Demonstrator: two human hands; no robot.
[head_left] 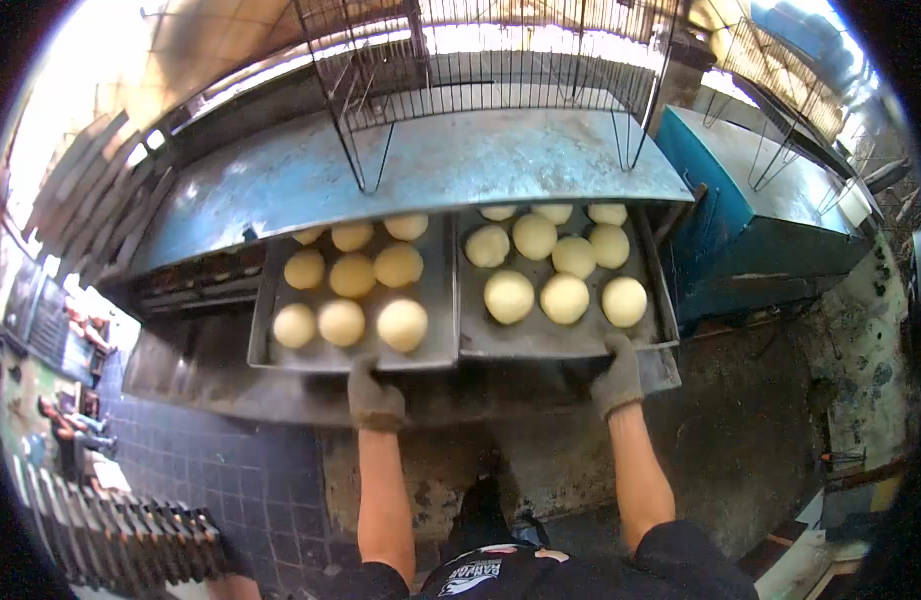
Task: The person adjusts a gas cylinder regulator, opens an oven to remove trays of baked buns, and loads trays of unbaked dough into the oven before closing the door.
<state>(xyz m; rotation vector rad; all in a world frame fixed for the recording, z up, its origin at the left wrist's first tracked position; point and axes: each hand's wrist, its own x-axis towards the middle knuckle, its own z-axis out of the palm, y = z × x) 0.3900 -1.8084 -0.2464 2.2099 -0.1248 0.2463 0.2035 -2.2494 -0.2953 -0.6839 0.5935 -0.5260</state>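
Note:
Two dark metal baking trays sit side by side, their far ends hidden under a worn blue metal top. Several pale round dough balls lie in the left baking tray, and several more dough balls fill the right baking tray. My left hand, in a grey work glove, is closed on the front edge of the left tray. Gloved the same way, my right hand grips the right tray's front edge near its right corner. Both thumbs rest over the rims; the fingers underneath are hidden.
A wire rack stands on the blue top. To the right is a blue metal cabinet. A metal ledge runs below the trays. Stacked dark trays are at lower left, near people in the distance.

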